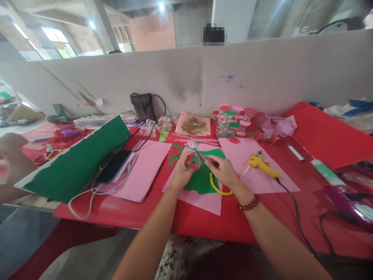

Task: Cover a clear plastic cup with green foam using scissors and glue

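Note:
My left hand (pixel 181 173) is closed around a small clear plastic cup (pixel 193 160) with a reddish rim, above the middle of the table. My right hand (pixel 223 172) grips a pair of scissors (pixel 217 186); a yellow handle loop shows below the palm, and the grey blades point at the cup. Under both hands lies a green sheet (pixel 201 181) on top of a pink sheet (pixel 211 204). Green paper scraps (pixel 175 153) with curved cuts are just left of the hands. Part of the cup is hidden by my fingers.
A yellow glue gun (pixel 264 165) with a black cord rests on pink paper at right. Stacked cups with coloured discs (pixel 233 120) stand behind. Left are a phone (pixel 115 167) and a leaning green board (pixel 78 165). A white partition (pixel 175 77) closes the back.

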### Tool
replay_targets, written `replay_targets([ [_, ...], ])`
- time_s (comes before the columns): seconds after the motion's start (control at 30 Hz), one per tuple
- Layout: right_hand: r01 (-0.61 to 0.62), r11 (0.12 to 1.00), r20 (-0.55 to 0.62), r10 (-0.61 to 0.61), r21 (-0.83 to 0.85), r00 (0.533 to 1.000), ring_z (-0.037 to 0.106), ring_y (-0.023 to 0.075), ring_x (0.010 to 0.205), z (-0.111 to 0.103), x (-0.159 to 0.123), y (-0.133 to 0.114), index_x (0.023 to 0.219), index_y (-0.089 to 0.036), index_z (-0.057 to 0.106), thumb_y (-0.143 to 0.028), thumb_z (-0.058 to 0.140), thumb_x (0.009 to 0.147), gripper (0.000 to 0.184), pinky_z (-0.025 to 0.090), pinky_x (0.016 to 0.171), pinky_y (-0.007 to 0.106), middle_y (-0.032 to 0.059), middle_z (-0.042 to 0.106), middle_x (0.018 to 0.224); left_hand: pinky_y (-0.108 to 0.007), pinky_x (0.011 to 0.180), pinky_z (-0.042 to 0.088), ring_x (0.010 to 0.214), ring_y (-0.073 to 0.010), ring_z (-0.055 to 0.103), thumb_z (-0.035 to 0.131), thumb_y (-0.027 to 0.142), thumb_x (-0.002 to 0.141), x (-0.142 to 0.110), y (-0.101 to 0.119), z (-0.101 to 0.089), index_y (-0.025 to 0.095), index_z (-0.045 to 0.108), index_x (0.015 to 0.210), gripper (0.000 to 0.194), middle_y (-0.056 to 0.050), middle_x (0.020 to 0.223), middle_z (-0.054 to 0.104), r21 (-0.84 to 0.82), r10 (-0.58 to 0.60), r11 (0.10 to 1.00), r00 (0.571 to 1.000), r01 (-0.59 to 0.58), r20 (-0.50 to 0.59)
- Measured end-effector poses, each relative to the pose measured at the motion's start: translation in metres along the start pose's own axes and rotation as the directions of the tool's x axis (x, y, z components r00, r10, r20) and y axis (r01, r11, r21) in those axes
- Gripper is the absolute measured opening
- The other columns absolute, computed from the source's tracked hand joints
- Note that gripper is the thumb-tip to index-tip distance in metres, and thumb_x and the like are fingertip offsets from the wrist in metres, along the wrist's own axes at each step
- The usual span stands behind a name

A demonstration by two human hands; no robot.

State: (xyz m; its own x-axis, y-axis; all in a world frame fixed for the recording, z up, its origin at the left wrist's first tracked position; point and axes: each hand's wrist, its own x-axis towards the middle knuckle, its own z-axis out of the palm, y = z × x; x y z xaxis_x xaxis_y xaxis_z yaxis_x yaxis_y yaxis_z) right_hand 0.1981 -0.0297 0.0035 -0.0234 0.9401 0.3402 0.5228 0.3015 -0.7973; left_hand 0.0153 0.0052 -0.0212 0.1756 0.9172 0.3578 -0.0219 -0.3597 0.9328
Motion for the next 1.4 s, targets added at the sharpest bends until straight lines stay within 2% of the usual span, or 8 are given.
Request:
replay_targets([
  [0.13,-0.015,0.996,-0.012,0.016,0.091,1.0,0.065,0.0185,0.067,0.014,-0.006,-0.004,0.133,-0.018,0.053,-0.038,0.061,0.087,0.051,0.049,0.063,0.029,0.0004,0.068,0.072,-0.04,0.1,0.049,0.112,-0.0227,0.061,0.066,0.008,0.072,-0.003,0.006,0.007,0.023,0.065,0.119,0.049,-0.008,0.118,0.067,0.213,0.162,0.961,0.984,-0.175,0.077],
  [0.23,-0.013,1.0,-0.055,0.014,0.017,0.998,0.06,0.0172,0.06,0.019,-0.007,-0.003,0.124,-0.018,0.057,-0.028,0.056,0.088,0.037,0.042,0.057,0.028,-0.0019,0.061,0.065,-0.044,0.105,0.045,0.113,-0.0233,0.058,0.062,0.006,0.072,-0.005,0.014,0.013,0.022,0.066,0.118,0.049,-0.009,0.113,0.067,0.287,0.233,0.921,0.963,-0.263,0.134],
  [0.33,-0.024,0.999,-0.08,0.022,-0.025,0.997,0.059,0.0177,0.057,0.017,-0.007,-0.002,0.119,-0.017,0.057,-0.025,0.048,0.092,0.029,0.04,0.055,0.028,-0.0012,0.061,0.064,-0.043,0.104,0.045,0.118,-0.0256,0.056,0.07,0.014,0.072,-0.009,0.02,0.017,0.022,0.062,0.126,0.056,-0.01,0.124,0.062,0.208,0.13,0.963,0.971,-0.172,0.199],
  [0.43,-0.034,0.998,-0.082,0.03,-0.053,0.996,0.062,0.0198,0.059,0.014,-0.006,0.0,0.123,-0.016,0.052,-0.027,0.045,0.096,0.03,0.041,0.056,0.029,0.0002,0.063,0.066,-0.04,0.099,0.047,0.121,-0.0265,0.056,0.074,0.028,0.076,-0.011,0.023,0.017,0.024,0.058,0.133,0.06,-0.011,0.137,0.056,0.023,-0.069,0.998,0.967,0.066,0.246],
  [0.57,-0.012,0.992,-0.085,0.001,-0.125,0.996,0.066,0.0222,0.065,0.014,-0.006,0.0,0.123,-0.018,0.051,-0.029,0.043,0.098,0.028,0.044,0.058,0.03,0.0039,0.068,0.075,-0.038,0.103,0.044,0.128,-0.0274,0.052,0.08,0.028,0.072,-0.01,0.02,0.015,0.023,0.064,0.123,0.054,-0.009,0.134,0.061,-0.172,-0.189,0.96,0.963,0.222,0.193],
  [0.87,0.0,0.971,-0.026,-0.007,-0.241,1.0,0.07,0.0258,0.073,0.014,-0.008,-0.001,0.136,-0.015,0.042,-0.033,0.034,0.102,0.039,0.046,0.059,0.031,0.011,0.074,0.088,-0.034,0.094,0.047,0.116,-0.0253,0.058,0.087,0.022,0.061,-0.008,0.019,0.014,0.021,0.069,0.112,0.054,-0.008,0.123,0.066,-0.177,-0.251,0.944,0.954,0.279,0.167],
  [1.1,0.07,0.965,-0.086,-0.094,-0.251,0.992,0.07,0.0247,0.088,0.014,-0.007,0.003,0.124,-0.018,0.052,-0.029,0.04,0.101,0.028,0.051,0.072,0.033,0.0111,0.073,0.101,-0.035,0.095,0.046,0.105,-0.0225,0.062,0.085,0.032,0.065,-0.01,0.025,0.017,0.019,0.066,0.11,0.051,-0.008,0.111,0.068,-0.204,-0.262,0.931,0.942,0.304,0.21],
  [1.4,0.076,0.902,-0.007,-0.087,-0.426,0.996,0.07,0.0254,0.091,0.01,-0.009,-0.005,0.129,-0.016,0.052,-0.034,0.038,0.103,0.034,0.051,0.072,0.032,0.0131,0.073,0.103,-0.031,0.088,0.047,0.095,-0.0192,0.061,0.081,0.041,0.069,-0.01,0.028,0.018,0.019,0.066,0.107,0.047,-0.005,0.103,0.068,-0.021,-0.262,0.962,0.942,0.272,0.211],
])
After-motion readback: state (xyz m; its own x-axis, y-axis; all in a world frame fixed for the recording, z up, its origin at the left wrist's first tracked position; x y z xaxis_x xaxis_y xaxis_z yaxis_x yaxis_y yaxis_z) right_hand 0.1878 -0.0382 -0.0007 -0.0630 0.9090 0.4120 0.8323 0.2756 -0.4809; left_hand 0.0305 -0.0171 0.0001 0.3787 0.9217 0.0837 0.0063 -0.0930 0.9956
